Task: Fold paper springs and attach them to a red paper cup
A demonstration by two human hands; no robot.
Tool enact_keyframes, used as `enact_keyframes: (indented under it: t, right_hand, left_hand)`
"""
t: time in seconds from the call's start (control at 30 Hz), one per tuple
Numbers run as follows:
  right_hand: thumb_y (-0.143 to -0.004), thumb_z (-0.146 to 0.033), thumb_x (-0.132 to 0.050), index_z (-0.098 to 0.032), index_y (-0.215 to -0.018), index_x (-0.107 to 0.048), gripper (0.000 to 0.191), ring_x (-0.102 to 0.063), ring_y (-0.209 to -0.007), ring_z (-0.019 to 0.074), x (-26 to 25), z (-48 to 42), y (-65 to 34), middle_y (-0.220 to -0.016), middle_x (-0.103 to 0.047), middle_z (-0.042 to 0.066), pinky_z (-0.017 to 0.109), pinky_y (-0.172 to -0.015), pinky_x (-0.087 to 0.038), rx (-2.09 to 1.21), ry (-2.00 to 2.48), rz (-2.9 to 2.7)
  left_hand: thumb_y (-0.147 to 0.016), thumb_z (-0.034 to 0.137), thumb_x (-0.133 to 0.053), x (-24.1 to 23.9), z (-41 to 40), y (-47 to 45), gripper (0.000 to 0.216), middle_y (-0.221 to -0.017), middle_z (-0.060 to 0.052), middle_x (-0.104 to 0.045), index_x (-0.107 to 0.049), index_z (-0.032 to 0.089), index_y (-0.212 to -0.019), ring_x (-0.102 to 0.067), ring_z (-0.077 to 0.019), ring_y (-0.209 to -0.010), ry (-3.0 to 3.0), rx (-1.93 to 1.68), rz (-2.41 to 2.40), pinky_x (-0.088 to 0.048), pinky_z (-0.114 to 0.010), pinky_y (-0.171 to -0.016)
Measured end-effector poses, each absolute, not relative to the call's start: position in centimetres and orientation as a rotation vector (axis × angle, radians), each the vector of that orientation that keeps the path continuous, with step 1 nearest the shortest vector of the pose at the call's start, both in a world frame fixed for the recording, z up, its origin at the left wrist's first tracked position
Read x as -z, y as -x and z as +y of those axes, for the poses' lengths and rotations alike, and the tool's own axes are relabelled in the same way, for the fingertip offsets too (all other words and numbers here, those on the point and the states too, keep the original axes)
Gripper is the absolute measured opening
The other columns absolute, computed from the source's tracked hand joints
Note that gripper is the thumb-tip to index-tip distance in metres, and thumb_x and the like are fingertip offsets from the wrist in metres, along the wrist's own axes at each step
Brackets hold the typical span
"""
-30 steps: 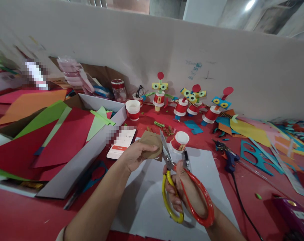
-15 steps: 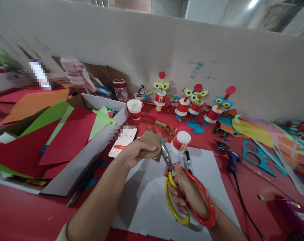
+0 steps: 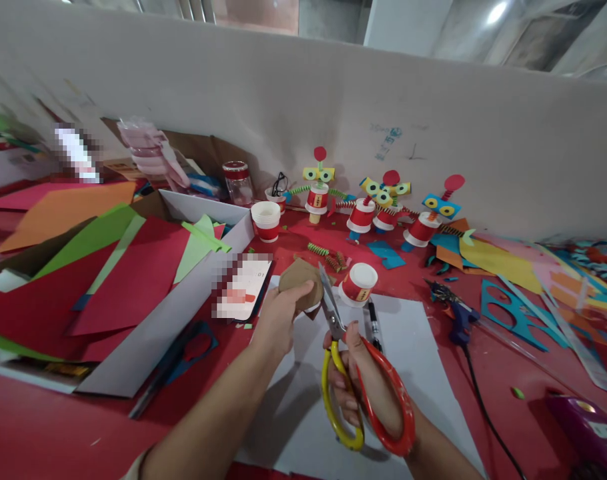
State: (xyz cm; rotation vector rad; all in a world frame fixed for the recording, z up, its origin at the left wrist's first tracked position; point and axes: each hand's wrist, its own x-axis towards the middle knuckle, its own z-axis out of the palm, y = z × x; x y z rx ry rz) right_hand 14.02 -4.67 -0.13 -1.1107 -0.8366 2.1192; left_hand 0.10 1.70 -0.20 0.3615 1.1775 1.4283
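My left hand (image 3: 282, 310) pinches a piece of brown paper (image 3: 299, 277) with a rounded edge, thumb lying on top. In my right hand (image 3: 361, 373) is a pair of scissors (image 3: 337, 328) with one yellow and one red handle. The blades are parted slightly and meet the paper's right edge. Just beyond the blades stands an upturned red and white paper cup (image 3: 359, 283). A black marker (image 3: 373, 320) lies on the white sheet (image 3: 343, 427) under my hands.
Several paper-cup figures (image 3: 317, 199) line the wall. On the left is a white box (image 3: 183, 303) of coloured paper, with a phone (image 3: 246, 290) beside it. To the right lie a glue gun (image 3: 461, 320) with its cord, blue paper offcuts (image 3: 508, 310) and a purple object (image 3: 583, 423).
My left hand has turned the brown paper and shifted slightly right, with the wrist now more upright. The scissors stay at its edge, the handles a little closer together.
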Motion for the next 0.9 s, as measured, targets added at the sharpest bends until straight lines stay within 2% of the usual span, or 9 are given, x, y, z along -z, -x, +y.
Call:
enact_keyframes:
  t: [0.13,0.37,0.5,0.67,0.9]
  right_hand:
    - [-0.079,-0.079,-0.034,-0.022,-0.102,-0.047,0.063,-0.034,-0.039,0.0053,-0.1,-4.5,-14.4,-0.059,-0.045,-0.007,0.016,-0.035,-0.037,-2.176,1.043,-0.836]
    - [-0.077,-0.082,-0.031,-0.020,-0.099,-0.048,0.068,-0.038,-0.041,0.0073,-0.5,-4.1,-14.7,-0.058,-0.046,-0.006,0.021,-0.039,-0.043,-2.189,1.004,-0.844]
    - [-0.077,-0.082,-0.031,-0.021,-0.097,-0.048,0.066,-0.034,-0.039,0.0060,-0.2,-4.2,-14.7,-0.058,-0.044,-0.007,0.019,-0.036,-0.040,-2.181,1.030,-0.853]
    - [-0.077,-0.082,-0.032,-0.022,-0.103,-0.047,0.067,-0.033,-0.038,0.0057,0.4,-4.4,-14.7,-0.059,-0.043,-0.007,0.016,-0.033,-0.036,-2.198,1.024,-0.812]
    - [-0.073,-0.084,-0.036,-0.023,-0.095,-0.048,0.066,-0.032,-0.038,0.0053,0.1,-4.6,-14.3,-0.059,-0.042,-0.007,0.016,-0.032,-0.035,-2.165,1.057,-0.807]
  left_hand:
    - [-0.050,0.017,-0.078,-0.1,2.0,0.7,0.025,-0.068,-0.004,-0.068,-0.068,0.010,-0.072,-0.060,-0.0156,-0.062,-0.371,-1.334,1.170,-0.048,-0.028,-0.057]
    - [-0.050,0.019,-0.078,0.5,1.6,0.3,0.027,-0.068,-0.003,-0.069,-0.069,0.012,-0.075,-0.061,-0.0164,-0.063,-0.413,-1.274,1.180,-0.047,-0.028,-0.057]
    - [-0.049,0.018,-0.078,0.4,1.8,0.5,0.026,-0.065,-0.003,-0.068,-0.068,0.011,-0.072,-0.060,-0.0157,-0.061,-0.432,-1.250,1.144,-0.047,-0.027,-0.057]
    - [-0.048,0.017,-0.079,0.1,2.1,1.4,0.033,-0.072,-0.006,-0.071,-0.070,0.011,-0.078,-0.065,-0.0191,-0.068,-0.457,-1.186,1.110,-0.050,-0.030,-0.062]
    - [-0.053,0.018,-0.077,0.3,2.0,1.1,0.025,-0.067,-0.005,-0.069,-0.069,0.010,-0.076,-0.062,-0.0162,-0.060,-0.479,-1.204,1.091,-0.048,-0.027,-0.055]
